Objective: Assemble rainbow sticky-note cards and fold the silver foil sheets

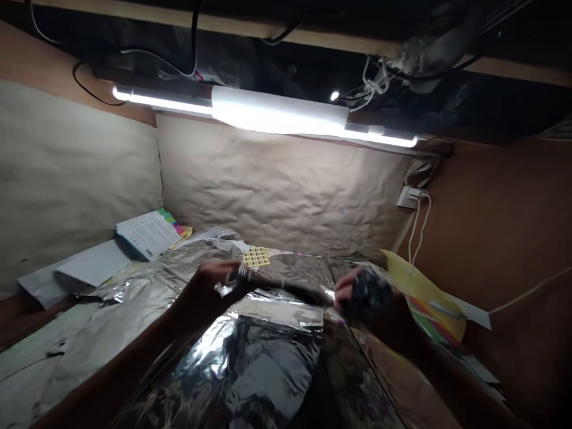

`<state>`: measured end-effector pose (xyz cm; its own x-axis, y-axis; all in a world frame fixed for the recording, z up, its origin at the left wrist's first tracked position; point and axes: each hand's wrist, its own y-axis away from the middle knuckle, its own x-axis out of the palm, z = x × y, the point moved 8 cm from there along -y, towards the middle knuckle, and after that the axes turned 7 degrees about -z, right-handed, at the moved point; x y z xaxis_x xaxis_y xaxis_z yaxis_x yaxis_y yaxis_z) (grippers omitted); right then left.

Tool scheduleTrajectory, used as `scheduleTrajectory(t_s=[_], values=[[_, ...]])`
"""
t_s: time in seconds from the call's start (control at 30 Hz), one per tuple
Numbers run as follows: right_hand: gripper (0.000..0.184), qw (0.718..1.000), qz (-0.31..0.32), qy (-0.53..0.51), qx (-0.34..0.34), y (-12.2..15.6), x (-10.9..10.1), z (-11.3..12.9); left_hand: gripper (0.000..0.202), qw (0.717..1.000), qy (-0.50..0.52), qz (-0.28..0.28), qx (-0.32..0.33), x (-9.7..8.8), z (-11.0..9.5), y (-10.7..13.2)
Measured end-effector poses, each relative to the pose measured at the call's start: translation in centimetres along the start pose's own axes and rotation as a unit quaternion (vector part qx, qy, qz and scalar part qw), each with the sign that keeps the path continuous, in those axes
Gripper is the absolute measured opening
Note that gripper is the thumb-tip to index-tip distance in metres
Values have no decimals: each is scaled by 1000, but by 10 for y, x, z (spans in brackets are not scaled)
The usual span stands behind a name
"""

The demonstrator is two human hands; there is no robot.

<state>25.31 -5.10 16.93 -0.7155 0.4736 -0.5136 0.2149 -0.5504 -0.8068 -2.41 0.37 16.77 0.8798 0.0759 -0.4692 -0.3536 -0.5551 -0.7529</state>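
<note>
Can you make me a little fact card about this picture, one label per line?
Left hand: holds one end of a dark strip, blurred
Right hand: at the strip's other end, beside dark crinkly material
Nearest surface: shiny silvery sheet
Beyond hands: small yellow patterned sheet
Far left: papers
Overhead: glowing tube light

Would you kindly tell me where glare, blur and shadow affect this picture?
In the head view, the lamp is blown out to white; glare streaks the shiny sheet; the left hand, right hand and dark strip between them are blurred; the upper right corner sinks into shadow.
</note>
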Motion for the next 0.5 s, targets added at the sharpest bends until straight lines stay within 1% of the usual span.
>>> scheduleTrajectory(t_s=[0.07, 0.1, 0.13, 0.2, 0.27, 0.33, 0.37, 0.43, 0.5], values=[[8, 997, 22, -12, -76, 48, 14, 23, 16, 996, 10, 56, 72, 6, -28, 51], [13, 993, 35, -8, -112, 73, 23, 31, 17, 993, -6, 56, 104, 9, -36, 77], [18, 990, 48, -2, -129, 97, 33, 36, 17, 990, -29, 56, 125, 14, -40, 102], [23, 982, 84, 8, -167, 137, 52, 43, 17, 984, -77, 76, 138, 29, -35, 143], [25, 975, 121, 19, -184, 163, 68, 46, 24, 976, -111, 125, 142, 47, -26, 174], [28, 973, 142, 41, -175, 173, 75, 46, 30, 967, -132, 174, 131, 60, -17, 194], [30, 973, 148, 52, -167, 174, 76, 46, 32, 964, -139, 194, 115, 64, -12, 201], [37, 974, 157, 61, -150, 174, 74, 47, 34, 962, -145, 223, 58, 69, -4, 207], [41, 973, 181, 36, -136, 176, 75, 51, 38, 963, -129, 238, -7, 70, 2, 209]])
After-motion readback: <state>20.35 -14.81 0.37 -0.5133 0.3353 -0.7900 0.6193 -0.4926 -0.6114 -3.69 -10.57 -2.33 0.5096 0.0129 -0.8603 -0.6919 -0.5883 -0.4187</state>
